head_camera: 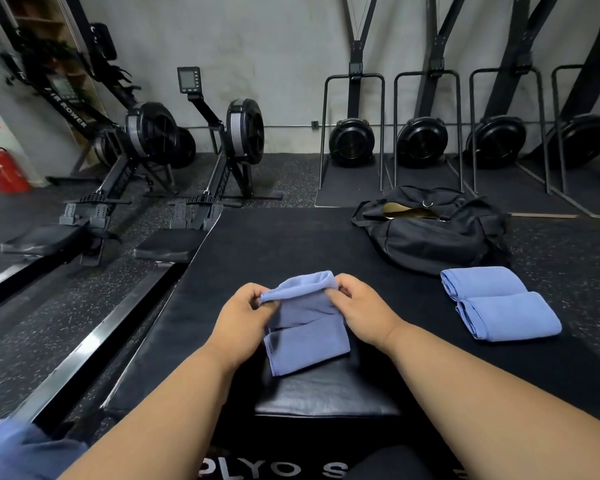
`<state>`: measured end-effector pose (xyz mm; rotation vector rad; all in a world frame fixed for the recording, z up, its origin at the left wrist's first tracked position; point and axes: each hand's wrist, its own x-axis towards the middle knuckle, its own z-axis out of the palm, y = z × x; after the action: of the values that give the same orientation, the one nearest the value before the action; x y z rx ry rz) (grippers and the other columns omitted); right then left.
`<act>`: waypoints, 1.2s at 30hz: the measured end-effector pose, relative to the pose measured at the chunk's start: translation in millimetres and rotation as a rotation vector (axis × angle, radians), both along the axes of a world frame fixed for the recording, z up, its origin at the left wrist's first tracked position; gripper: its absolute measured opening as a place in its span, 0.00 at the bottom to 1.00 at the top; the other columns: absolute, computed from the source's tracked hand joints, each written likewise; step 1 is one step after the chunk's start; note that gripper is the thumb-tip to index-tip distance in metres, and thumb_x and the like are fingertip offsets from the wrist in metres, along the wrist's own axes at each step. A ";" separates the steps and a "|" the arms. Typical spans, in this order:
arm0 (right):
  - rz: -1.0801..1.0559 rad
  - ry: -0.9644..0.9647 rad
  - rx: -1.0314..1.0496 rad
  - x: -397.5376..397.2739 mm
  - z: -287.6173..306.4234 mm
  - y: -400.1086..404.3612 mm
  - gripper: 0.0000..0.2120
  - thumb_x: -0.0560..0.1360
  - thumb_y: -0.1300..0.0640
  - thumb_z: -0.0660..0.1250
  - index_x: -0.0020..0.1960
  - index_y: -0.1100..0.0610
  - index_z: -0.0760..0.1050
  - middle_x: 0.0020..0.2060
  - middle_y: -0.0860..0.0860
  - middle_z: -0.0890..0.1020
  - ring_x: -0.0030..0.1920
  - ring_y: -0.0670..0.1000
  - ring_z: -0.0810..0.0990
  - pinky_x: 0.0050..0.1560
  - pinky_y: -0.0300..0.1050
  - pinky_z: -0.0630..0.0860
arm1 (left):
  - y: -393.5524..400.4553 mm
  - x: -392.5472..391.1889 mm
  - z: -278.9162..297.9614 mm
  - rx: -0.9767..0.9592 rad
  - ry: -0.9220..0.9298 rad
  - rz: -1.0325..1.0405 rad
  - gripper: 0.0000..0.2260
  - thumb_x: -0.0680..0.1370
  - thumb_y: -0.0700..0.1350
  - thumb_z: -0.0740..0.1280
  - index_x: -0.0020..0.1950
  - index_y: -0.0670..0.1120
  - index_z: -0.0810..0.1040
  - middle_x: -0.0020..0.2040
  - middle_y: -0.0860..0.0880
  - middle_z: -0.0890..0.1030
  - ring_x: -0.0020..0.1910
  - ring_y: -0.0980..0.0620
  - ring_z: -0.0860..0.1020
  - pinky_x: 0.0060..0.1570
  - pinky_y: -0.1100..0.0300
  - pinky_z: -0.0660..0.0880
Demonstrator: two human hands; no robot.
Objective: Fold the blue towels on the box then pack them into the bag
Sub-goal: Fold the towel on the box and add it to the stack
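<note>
Folding of the third blue towel (305,327) in progress on the black padded box (326,393), viewed from the head camera. At the left, beyond the box's left edge, rowing machines (146,140) stand on the rubber floor. The left hand (245,315) pinches the towel's raised left corner, fingers curled round the cloth; the right hand (355,308) pinches the matching right corner in the same manner. Holding both corners level keeps the far edge taut, presumably so it can be brought over the lower layers, which lie flat near the middle of the box towards its near edge, to make an even fold. Further right, two folded towels (499,303) rest side by side, touching, towards the right edge, probably set there to leave the working area free and close to the bag. The black bag (430,230) sits at the far right corner, its mouth open, ready to receive the towels; none appears packed yet.
</note>
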<state>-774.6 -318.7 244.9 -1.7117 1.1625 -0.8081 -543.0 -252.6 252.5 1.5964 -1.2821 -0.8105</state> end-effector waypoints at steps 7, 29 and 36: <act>0.023 -0.302 -0.003 3.1 59.2 32.3 0.09 0.81 0.50 0.67 0.49 0.56 0.76 0.41 0.53 0.76 0.42 0.51 0.73 0.46 0.50 0.71 | 22.0 -1.6 50.9 -0.168 0.320 -0.012 0.11 0.80 0.37 0.73 0.57 0.49 0.76 0.39 0.53 0.80 0.38 0.58 0.76 0.44 0.65 0.74; 0.197 -0.130 -0.331 -6.1 165.6 151.2 0.21 0.78 0.66 0.64 0.62 0.42 0.77 0.41 0.45 0.80 0.36 0.42 0.74 0.40 0.36 0.73 | 152.5 4.7 167.1 -0.141 -0.172 -0.171 0.03 0.77 0.41 0.75 0.44 0.44 0.85 0.38 0.54 0.83 0.39 0.58 0.75 0.46 0.57 0.71; 0.199 0.077 -0.430 -1.5 187.3 172.8 0.05 0.73 0.64 0.67 0.43 0.55 0.78 0.27 0.44 0.75 0.28 0.44 0.68 0.31 0.38 0.67 | 188.4 18.8 190.1 -0.170 -0.221 -0.145 0.09 0.73 0.43 0.80 0.37 0.50 0.83 0.37 0.53 0.83 0.38 0.57 0.77 0.44 0.58 0.72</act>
<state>-776.1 -145.9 432.2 -2.1883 0.8893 -0.9198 -524.3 -64.2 442.5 1.5001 -1.5967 -0.6055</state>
